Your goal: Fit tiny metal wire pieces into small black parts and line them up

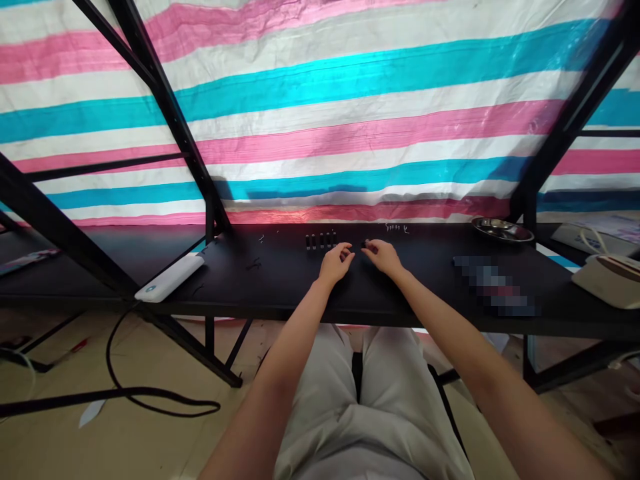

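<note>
Both my hands rest on a black table (280, 280) in front of me. My left hand (335, 261) has its fingers curled in a pinch, close to a row of small black upright parts (321, 241). My right hand (382, 255) is also curled, its fingertips pinching something small and dark that I cannot make out. The two hands are a few centimetres apart. A few tiny metal pins (395, 228) lie just behind the right hand.
A white power bank (170, 278) with a cable lies at the table's left edge. A metal dish (501, 230) sits at the back right, a white device (607, 277) at the far right. Black frame bars (165, 107) and a striped tarp (350, 113) stand behind.
</note>
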A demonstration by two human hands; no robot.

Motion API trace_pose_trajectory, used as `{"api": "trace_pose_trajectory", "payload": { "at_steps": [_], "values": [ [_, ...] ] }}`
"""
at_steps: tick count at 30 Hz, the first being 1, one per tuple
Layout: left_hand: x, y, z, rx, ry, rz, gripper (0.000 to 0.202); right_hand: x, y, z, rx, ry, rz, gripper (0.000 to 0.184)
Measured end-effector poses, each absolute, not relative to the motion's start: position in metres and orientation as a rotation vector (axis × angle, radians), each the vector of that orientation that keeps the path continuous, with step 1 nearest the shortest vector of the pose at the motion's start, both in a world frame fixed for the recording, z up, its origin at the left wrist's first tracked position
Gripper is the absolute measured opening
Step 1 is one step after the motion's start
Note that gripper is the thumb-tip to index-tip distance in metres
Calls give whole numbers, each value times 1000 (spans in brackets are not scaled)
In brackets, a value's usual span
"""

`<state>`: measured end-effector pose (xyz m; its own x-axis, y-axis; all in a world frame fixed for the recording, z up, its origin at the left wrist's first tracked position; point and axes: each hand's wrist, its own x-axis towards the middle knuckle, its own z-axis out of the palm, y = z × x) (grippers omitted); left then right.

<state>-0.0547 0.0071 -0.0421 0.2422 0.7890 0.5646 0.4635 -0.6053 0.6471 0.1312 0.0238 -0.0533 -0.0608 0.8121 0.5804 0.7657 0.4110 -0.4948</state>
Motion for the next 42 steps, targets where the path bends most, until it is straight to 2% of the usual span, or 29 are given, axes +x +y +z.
{"api": "trace_pose_trajectory", "payload": {
  "at_steps": [4,8,19,39,42],
  "values": [
    [-55,8,-43,2209,1170,1286,17,168,50,-52,-1688,-1436,229,20],
    [-55,9,-44,2233,1168,1255,16,197,66,-52,-1827,-1357,264,19],
    [-55,4,-43,2218,1165,1240,16,199,74,-49,-1965,-1390,311,22],
    [-54,5,-43,2206,1158,1241,15,210,78,-42,-2121,-1646,279,14],
    [-55,4,-42,2212,1171,1246,15,208,72,-37,-2202,-1635,251,20]
  ]
}}
